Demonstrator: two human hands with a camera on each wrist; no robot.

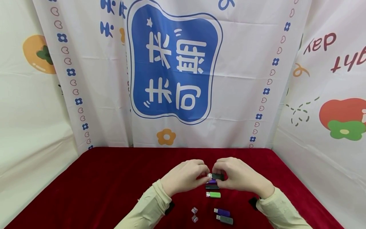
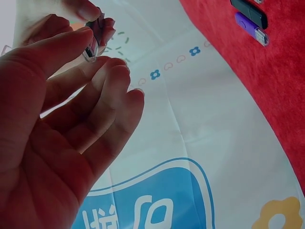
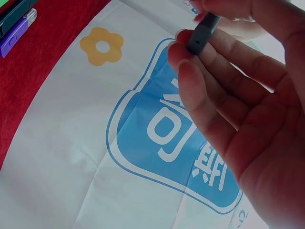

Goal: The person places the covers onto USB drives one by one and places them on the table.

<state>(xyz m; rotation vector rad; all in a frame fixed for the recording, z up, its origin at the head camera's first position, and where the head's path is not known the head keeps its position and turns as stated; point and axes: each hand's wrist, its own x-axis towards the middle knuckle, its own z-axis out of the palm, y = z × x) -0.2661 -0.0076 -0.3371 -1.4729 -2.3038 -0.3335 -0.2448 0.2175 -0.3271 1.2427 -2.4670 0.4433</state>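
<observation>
Above the red table, my right hand [image 1: 243, 175] pinches the dark body of a USB stick [image 1: 218, 176] between thumb and fingers. At the stick's left end is a clear cap [image 2: 90, 54], which the thumb and fingertips of my left hand [image 1: 186, 176] pinch. In the right wrist view the dark body [image 3: 202, 36] shows between the right fingers. Just below the hands lie a purple USB stick [image 1: 212, 182], a black one [image 1: 212, 187] and a green one [image 1: 214, 194] in a column, partly overlapped by the right hand at the top.
Nearer the front edge lie another purple USB stick [image 1: 222, 212] and a grey one [image 1: 225, 219], metal plugs bare. Two small clear caps [image 1: 194, 210] sit to their left. White printed curtains [image 1: 240, 95] stand behind and beside the red tablecloth [image 1: 114, 190].
</observation>
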